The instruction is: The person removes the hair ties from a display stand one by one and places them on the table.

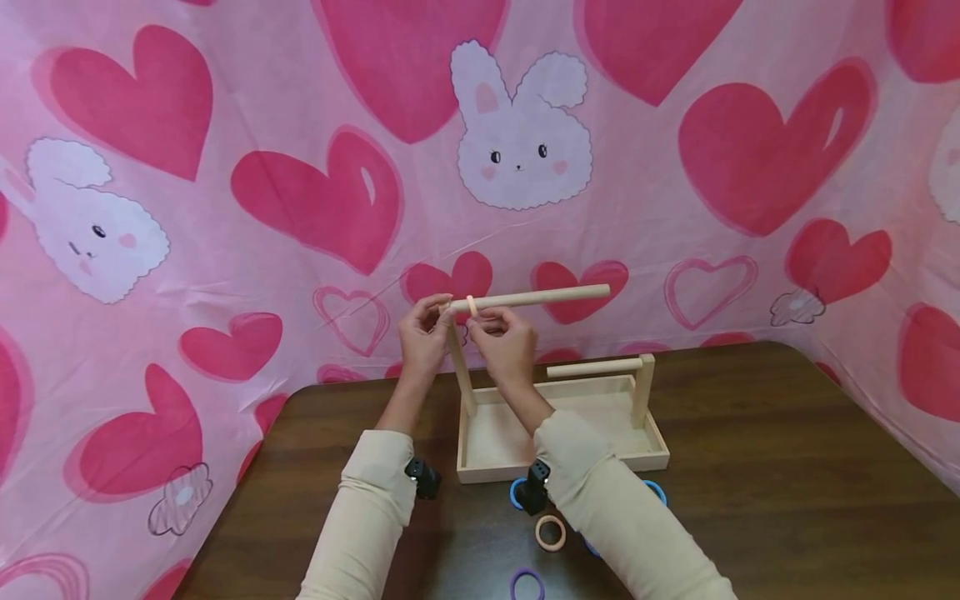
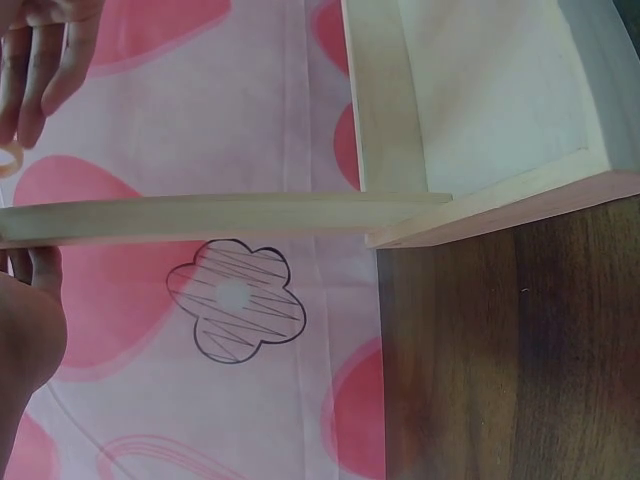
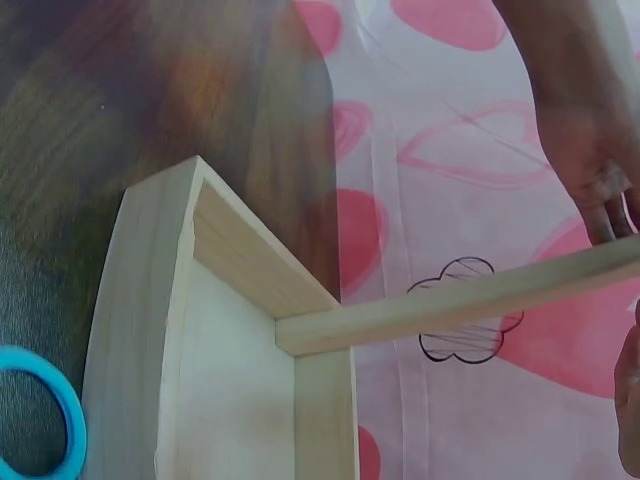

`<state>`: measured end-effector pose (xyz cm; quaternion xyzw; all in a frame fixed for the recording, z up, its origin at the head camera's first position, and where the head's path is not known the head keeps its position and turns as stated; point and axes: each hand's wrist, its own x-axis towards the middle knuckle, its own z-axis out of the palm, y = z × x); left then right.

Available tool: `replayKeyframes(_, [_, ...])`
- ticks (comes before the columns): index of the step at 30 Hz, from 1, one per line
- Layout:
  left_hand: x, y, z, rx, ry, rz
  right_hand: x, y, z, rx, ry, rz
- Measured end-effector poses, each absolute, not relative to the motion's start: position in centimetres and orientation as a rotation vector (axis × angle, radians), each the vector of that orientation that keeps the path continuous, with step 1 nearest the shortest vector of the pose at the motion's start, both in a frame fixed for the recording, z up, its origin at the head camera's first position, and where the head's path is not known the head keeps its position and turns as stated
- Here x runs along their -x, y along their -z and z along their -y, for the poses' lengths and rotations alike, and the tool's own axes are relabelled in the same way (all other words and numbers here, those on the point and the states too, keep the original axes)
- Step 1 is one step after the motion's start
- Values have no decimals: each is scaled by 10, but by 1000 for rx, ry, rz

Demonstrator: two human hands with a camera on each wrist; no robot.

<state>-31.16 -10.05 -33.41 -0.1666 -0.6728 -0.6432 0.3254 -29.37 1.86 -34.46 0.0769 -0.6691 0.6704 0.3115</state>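
Note:
A wooden stand has a shallow tray (image 1: 495,475), a tall post (image 1: 460,375) at its left end and a long dowel (image 1: 555,294) reaching right from the post's top. My left hand (image 1: 422,340) grips the post's upper end, where the dowel meets it. A peach-coloured ring (image 1: 472,305) sits around the dowel close to that joint. Its lower edge is pinched between thumb and fingers of my right hand (image 1: 506,346). In the left wrist view the ring (image 2: 10,160) is only partly visible, below the right hand's fingers (image 2: 68,65).
A shorter post (image 1: 642,392) with its own dowel (image 1: 592,368) stands at the tray's right end. In front of the tray lie a wood-coloured ring (image 1: 551,547), a purple ring (image 1: 514,583) and blue rings (image 1: 657,490), some partly hidden by my right sleeve. A patterned cloth hangs behind the table.

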Motion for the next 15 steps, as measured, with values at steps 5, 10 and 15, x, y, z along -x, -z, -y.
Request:
replayKeyframes(5, [312,334,100,428,1699,1753,293,345,-11,-187,-1767,1754])
replayKeyframes(10, [314,335,100,440,1707,1744,295,345,-7,-156,-1769,1720])
replayKeyframes(15, [314,335,101,442,1709,1744,295,344,-7,-150,-1767,1718])
